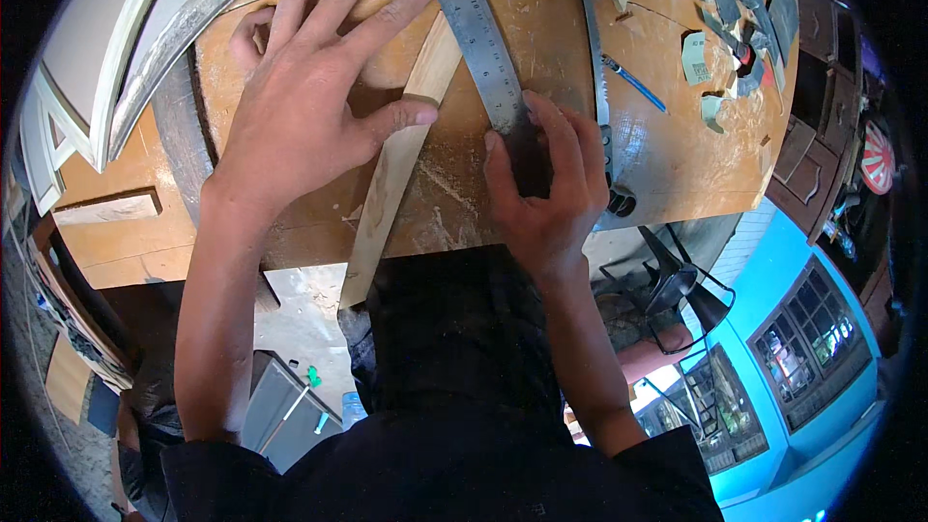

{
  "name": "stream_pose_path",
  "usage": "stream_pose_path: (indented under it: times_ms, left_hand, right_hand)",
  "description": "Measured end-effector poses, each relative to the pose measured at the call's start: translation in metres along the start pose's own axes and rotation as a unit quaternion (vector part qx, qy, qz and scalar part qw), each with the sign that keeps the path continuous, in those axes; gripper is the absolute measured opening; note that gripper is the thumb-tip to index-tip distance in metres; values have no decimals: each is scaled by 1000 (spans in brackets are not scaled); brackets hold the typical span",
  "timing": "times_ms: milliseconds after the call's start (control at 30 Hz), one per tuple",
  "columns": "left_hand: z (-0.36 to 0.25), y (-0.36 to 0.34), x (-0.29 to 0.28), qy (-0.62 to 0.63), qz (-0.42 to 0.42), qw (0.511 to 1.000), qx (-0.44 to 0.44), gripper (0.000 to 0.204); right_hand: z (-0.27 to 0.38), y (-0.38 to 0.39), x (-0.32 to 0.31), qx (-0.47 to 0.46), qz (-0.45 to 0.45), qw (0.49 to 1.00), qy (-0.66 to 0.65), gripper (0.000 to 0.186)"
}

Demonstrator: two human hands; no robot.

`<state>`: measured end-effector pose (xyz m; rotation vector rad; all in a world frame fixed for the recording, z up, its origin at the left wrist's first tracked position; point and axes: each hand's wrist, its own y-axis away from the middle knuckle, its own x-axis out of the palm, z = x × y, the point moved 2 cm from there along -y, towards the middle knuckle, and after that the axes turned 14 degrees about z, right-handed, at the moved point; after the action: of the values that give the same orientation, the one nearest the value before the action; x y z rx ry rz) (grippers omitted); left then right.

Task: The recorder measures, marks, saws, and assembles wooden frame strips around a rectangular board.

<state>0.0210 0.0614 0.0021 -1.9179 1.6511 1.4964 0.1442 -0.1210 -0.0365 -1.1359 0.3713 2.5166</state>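
A steel ruler (478, 43) lies slanted across the top of a narrow wooden strip (396, 169). The near end of the ruler is pinched between the thumb and fingers of my right hand (551, 184). With its fingers spread, my left hand (304, 101) rests over the bench; its thumb lies on the strip and one fingertip touches the ruler's left edge. The strip's near end juts past the bench edge toward my lap. Right of my right hand is a long toothed saw blade (592, 39), with a blue pen or pencil (633, 82) beside it.
The worn wooden bench (454, 217) carries a pale framed panel (116, 68) at far left and a short wood block (106, 208) near its left corner. Scraps and tools (739, 48) are piled at far right. A black fan-like object (677, 285) stands below the right edge.
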Motion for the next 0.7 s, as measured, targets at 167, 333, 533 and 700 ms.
stream_pose_path:
  times_ms: [167, 333, 533, 700]
  left_hand:
    - [-1, 0, -2, -12, 3, 1000, -6, 82]
    - [4, 0, 10, -105, -41, 993, 18, 83]
    - [-4, -2, -3, -17, 23, 999, -19, 84]
    - [-1, 0, -1, -20, 10, 1000, -13, 82]
  right_hand:
    - [-1, -1, 2, 0, 4, 1000, 3, 45]
    - [-1, -1, 2, -4, 0, 1000, 9, 46]
    - [-1, 0, 1, -1, 3, 1000, 8, 46]
    - [1, -3, 0, -34, -11, 999, 17, 43]
